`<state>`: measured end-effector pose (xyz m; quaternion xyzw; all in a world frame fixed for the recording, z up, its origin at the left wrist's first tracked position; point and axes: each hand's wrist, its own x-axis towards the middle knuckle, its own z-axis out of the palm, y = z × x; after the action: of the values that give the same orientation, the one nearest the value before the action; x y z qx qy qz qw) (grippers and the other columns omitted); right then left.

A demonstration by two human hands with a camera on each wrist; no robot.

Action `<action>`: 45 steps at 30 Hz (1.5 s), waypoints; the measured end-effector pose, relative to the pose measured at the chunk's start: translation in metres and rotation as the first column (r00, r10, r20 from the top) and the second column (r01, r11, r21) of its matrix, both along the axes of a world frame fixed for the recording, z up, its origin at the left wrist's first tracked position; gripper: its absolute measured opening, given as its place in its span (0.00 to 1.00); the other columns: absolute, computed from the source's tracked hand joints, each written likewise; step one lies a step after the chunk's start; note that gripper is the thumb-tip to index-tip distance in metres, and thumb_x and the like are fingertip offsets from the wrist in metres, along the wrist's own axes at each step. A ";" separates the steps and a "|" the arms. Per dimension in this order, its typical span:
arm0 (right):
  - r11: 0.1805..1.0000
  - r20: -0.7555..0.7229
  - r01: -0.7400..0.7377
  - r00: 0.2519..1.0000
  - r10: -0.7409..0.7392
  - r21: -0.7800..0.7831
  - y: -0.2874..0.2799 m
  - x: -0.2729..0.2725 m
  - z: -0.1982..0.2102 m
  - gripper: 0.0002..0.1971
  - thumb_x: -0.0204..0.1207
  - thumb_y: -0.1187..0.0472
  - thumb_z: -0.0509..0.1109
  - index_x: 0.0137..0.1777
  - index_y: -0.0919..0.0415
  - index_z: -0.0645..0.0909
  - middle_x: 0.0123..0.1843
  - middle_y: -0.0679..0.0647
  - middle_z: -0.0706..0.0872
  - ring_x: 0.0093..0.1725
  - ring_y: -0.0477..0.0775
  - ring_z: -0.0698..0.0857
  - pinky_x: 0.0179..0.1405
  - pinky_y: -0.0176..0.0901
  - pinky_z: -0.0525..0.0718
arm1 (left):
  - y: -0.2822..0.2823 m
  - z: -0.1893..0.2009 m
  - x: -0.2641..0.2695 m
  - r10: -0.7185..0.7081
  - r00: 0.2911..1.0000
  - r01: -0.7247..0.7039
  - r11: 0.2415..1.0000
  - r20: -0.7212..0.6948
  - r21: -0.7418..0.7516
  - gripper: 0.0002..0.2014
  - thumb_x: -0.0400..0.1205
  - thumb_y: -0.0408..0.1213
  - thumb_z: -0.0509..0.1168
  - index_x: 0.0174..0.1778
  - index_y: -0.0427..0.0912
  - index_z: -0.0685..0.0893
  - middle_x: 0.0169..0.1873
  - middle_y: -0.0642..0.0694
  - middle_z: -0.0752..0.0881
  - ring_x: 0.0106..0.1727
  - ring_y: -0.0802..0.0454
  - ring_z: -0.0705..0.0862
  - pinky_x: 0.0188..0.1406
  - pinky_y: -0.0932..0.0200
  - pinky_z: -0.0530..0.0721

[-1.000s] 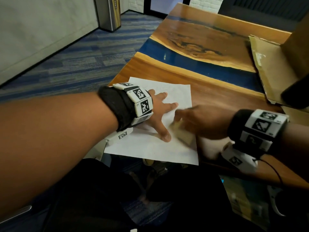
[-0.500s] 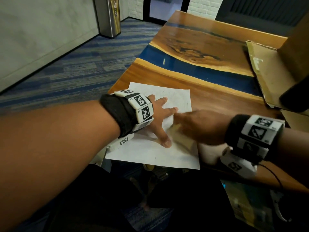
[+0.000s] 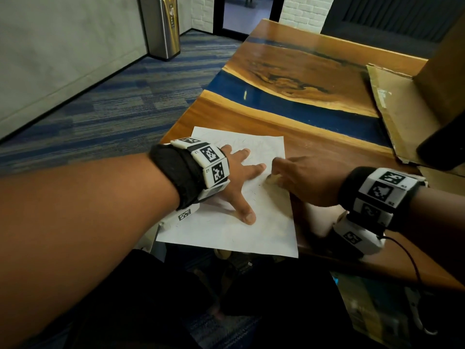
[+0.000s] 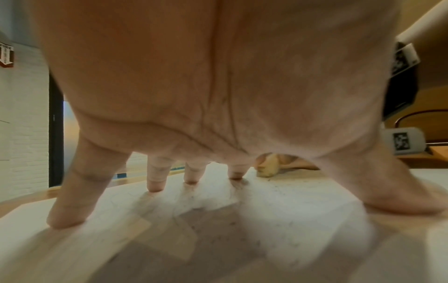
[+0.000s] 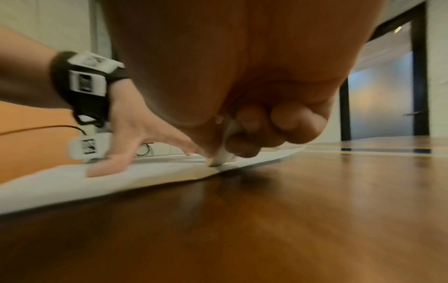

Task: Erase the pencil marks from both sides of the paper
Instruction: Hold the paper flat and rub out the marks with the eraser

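A white sheet of paper (image 3: 226, 235) lies at the near left corner of the wooden table (image 3: 327, 152), its near edge overhanging. Faint pencil lines and dark crumbs show on it. My left hand (image 3: 241, 177) presses flat on the paper (image 4: 218, 220) with fingers spread. My right hand (image 3: 299, 180) grips a pale eraser (image 3: 271, 179) and holds its tip on the sheet near the right edge, just beside my left index finger. The eraser (image 5: 221, 153) pokes out below my curled fingers and touches the paper (image 5: 60, 183). The eraser (image 4: 266, 168) also shows beyond my left palm.
Flattened cardboard (image 3: 402, 107) and a tall cardboard box (image 3: 448, 59) stand at the table's far right, with a dark object (image 3: 442, 144) beside them. A blue resin band (image 3: 302, 107) crosses the tabletop. A steel bin (image 3: 163, 26) stands on the carpet at left.
My right hand has slid the eraser away from me, up the paper's right part toward my left index finger. My left hand has stayed pressed on the sheet.
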<state>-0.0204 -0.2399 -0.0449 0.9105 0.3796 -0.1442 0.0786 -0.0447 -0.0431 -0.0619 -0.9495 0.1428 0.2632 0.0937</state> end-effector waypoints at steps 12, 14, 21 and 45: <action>0.993 0.012 0.062 0.998 -0.061 -0.102 0.007 0.025 0.003 0.13 0.87 0.45 0.53 0.66 0.47 0.71 0.53 0.52 0.85 0.46 0.53 0.81 0.48 0.55 0.84 | 0.013 -0.002 -0.007 0.024 1.000 -0.024 0.997 0.007 -0.076 0.65 0.60 0.83 0.66 0.87 0.65 0.39 0.89 0.45 0.38 0.88 0.37 0.45 0.82 0.30 0.55; 0.992 0.019 0.074 0.997 -0.072 -0.106 0.007 0.026 0.004 0.13 0.88 0.45 0.53 0.64 0.48 0.71 0.48 0.52 0.84 0.44 0.54 0.81 0.46 0.55 0.85 | 0.019 -0.001 -0.010 0.042 0.999 -0.042 0.996 0.003 -0.080 0.65 0.61 0.82 0.66 0.87 0.64 0.38 0.89 0.46 0.38 0.88 0.39 0.44 0.82 0.32 0.54; 0.981 -0.081 -0.192 0.978 0.191 0.006 0.025 -0.030 0.000 0.12 0.88 0.46 0.55 0.66 0.46 0.69 0.51 0.46 0.81 0.43 0.49 0.80 0.42 0.48 0.82 | 0.022 -0.004 -0.007 0.047 0.999 -0.048 0.995 -0.019 -0.083 0.67 0.58 0.84 0.65 0.86 0.66 0.35 0.89 0.46 0.36 0.89 0.38 0.41 0.84 0.31 0.52; 0.986 -0.083 -0.164 0.983 0.161 -0.036 0.027 0.004 0.002 0.12 0.87 0.48 0.57 0.68 0.43 0.69 0.52 0.39 0.76 0.43 0.42 0.77 0.46 0.45 0.77 | 0.019 -0.003 -0.009 0.013 1.000 -0.013 0.998 0.012 -0.056 0.66 0.60 0.83 0.64 0.88 0.61 0.39 0.89 0.41 0.39 0.88 0.34 0.44 0.82 0.30 0.52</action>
<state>-0.0165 -0.2128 -0.0426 0.8680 0.4523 -0.1818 0.0944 -0.0534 -0.0238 -0.0649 -0.9542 0.1434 0.2540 0.0660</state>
